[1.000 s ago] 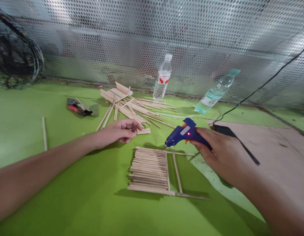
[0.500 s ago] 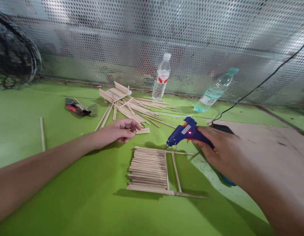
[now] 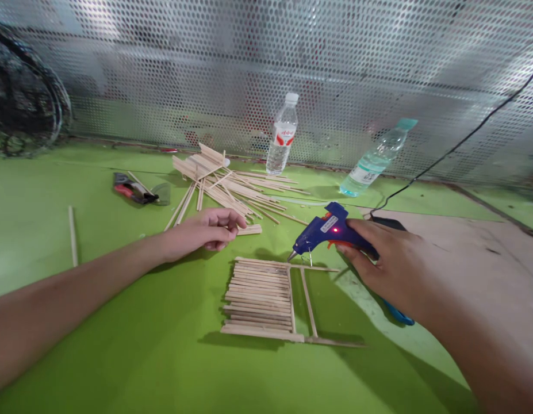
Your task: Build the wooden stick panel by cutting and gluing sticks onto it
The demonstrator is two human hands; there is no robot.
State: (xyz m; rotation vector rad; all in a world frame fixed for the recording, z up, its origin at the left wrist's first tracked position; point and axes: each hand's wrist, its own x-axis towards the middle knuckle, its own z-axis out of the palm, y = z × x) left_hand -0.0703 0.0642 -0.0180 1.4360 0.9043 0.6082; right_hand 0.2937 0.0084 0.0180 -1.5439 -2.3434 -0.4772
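Observation:
My right hand [image 3: 380,253] is wrapped around the grip of a blue hot glue gun [image 3: 320,230] with a red light lit on its side. Its metal nozzle points down at the upper edge of a flat panel of thin wooden sticks [image 3: 260,296], near the corner where a cross stick meets it. The panel lies on the green table, with two long sticks and a crosspiece extending to the right. My left hand [image 3: 217,229] rests on the table above the panel, fingers loosely curled with a gap to the thumb. Short sticks [image 3: 251,229] lie by its fingertips.
A pile of loose sticks [image 3: 253,198] spreads behind my left hand, beside a small stick structure [image 3: 201,163]. Two water bottles [image 3: 283,135] [image 3: 376,161] stand near the perforated metal wall. A red-and-black tool [image 3: 132,188], a single stick [image 3: 73,236] and a black cord [image 3: 456,146] are around.
The glue gun has tilted slightly in my right hand, its nozzle staying by the panel's upper edge. My left hand and the panel keep their places.

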